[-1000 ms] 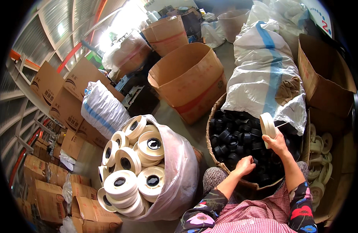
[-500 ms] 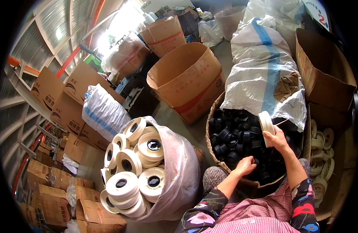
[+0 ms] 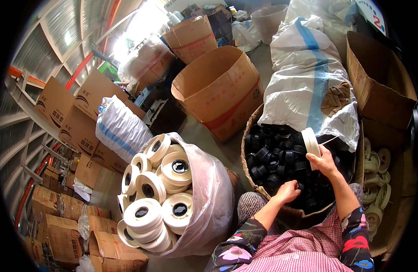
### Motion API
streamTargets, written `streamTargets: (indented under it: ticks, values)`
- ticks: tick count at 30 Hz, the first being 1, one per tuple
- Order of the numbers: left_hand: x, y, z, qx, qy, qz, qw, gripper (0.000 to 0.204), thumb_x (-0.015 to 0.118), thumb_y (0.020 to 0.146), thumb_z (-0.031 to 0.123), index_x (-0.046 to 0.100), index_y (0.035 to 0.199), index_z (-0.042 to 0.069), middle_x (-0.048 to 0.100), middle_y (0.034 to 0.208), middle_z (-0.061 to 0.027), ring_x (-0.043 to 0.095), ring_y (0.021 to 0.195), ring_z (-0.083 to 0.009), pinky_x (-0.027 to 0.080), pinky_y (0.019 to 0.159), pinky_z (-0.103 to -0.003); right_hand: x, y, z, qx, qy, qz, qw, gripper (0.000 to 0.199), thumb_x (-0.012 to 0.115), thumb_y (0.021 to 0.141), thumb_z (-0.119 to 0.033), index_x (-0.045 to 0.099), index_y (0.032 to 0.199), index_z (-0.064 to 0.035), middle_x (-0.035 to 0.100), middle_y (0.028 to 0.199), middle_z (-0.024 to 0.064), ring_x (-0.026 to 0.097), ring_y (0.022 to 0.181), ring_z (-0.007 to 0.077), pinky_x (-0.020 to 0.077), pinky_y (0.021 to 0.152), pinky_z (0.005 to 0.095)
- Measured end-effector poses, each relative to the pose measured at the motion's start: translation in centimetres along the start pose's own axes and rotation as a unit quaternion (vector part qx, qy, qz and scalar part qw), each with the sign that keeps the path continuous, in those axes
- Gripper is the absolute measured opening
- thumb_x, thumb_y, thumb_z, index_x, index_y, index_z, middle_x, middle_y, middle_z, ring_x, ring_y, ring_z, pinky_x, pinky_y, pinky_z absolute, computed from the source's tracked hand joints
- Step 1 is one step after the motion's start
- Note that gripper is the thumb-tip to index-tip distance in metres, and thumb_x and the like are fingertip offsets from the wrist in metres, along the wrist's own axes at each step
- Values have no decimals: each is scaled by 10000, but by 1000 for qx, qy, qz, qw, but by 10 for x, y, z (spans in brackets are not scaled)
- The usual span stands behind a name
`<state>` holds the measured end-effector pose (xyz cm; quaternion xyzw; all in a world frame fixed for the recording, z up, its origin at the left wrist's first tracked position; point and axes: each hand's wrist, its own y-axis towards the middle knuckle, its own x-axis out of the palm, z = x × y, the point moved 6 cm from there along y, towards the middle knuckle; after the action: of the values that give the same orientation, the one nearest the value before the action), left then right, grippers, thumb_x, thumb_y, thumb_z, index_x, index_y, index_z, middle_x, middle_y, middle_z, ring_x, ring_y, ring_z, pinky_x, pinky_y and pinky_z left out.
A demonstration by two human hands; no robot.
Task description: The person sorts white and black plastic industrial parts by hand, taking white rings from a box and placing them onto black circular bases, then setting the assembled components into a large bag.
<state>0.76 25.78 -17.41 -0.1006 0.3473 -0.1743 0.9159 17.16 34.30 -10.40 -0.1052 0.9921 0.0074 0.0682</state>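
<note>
Little shifts since the earlier frame: the cream wheel (image 3: pixel 311 143) sits slightly higher in view, while the left hand (image 3: pixel 288 191) barely changes place. That wheel stands on edge between three and four o'clock from the view's centre, gripped near its lower rim by the closed right hand (image 3: pixel 324 162). At four o'clock, the left hand is curled nearly shut beside the black parts (image 3: pixel 268 156); I cannot tell whether it pinches one.

A loose rim grip could let the wheel tip and drop among those parts; the white sack (image 3: pixel 299 99), overhanging from one o'clock, could slump onto them.

The wheel hides some right-hand fingers, the sack covers more parts, and a thin pale rod (image 3: pixel 329 140) is hard to identify.
</note>
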Motion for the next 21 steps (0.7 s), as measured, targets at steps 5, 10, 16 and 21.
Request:
streamTargets:
  ticks: [5,10,16,21]
  values:
    - [0,1,0,-13,7,-10,1000,225,644,756,199,565,808,-6,620,814,-201,618,800,-345,482,700,-415,2,-4,-8,2,10,43,999,431,740,777,-327,582,999,6,619,822,53,579,726,113,483,634,271]
    - [1,-1,-1,-8,7,-5,1000,230,644,759,200,565,822,-6,622,821,-205,615,814,-361,481,719,-422,4,-5,-8,9,2,26,1000,463,746,772,-318,586,1058,10,644,873,67,601,761,118,496,662,266]
    - [-1,-1,4,-9,18,-12,1000,235,647,762,207,564,827,-2,628,828,-205,616,820,-372,481,719,-430,4,-6,-6,13,1,23,1000,439,743,777,-297,590,1061,1,644,847,46,596,752,105,494,668,260]
    - [-2,-3,3,-20,0,-19,1000,227,643,764,203,566,823,-2,632,835,-209,621,820,-366,486,714,-425,5,-7,-10,3,-8,23,1000,440,740,777,-296,592,1067,0,645,849,51,600,752,113,495,677,266]
